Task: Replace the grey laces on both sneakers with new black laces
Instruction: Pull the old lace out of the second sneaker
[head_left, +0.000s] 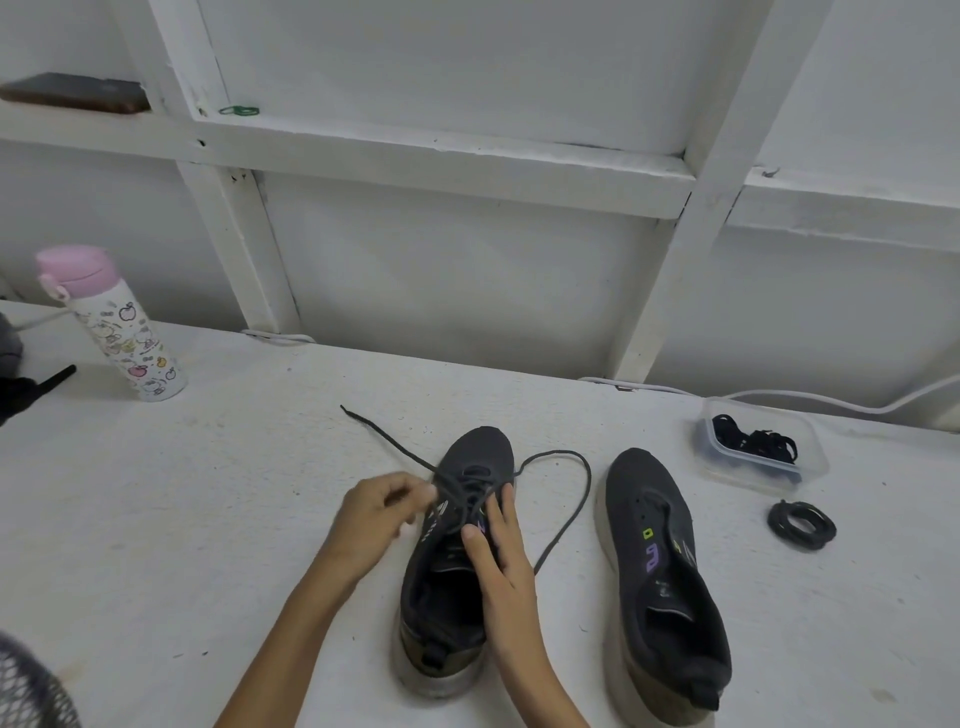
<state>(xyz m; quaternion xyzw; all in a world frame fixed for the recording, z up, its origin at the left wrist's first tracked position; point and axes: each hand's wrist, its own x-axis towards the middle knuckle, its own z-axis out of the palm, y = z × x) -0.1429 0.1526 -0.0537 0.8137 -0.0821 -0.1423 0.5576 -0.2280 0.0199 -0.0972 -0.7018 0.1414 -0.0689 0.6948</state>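
- clear tub (748, 475), far right: loose black laces (753, 441) inside
- left hand (382, 512) pinching the grey lace (395, 445)
- right hand (501, 551) flat on the laced sneaker (483, 447), fingers straight

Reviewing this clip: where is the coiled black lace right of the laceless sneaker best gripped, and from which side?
Probably its rim, pinched from above. The coiled black lace lies flat on the white table as an open ring, apart from the clear plastic box behind it, so one finger fits the hole, the thumb outside.
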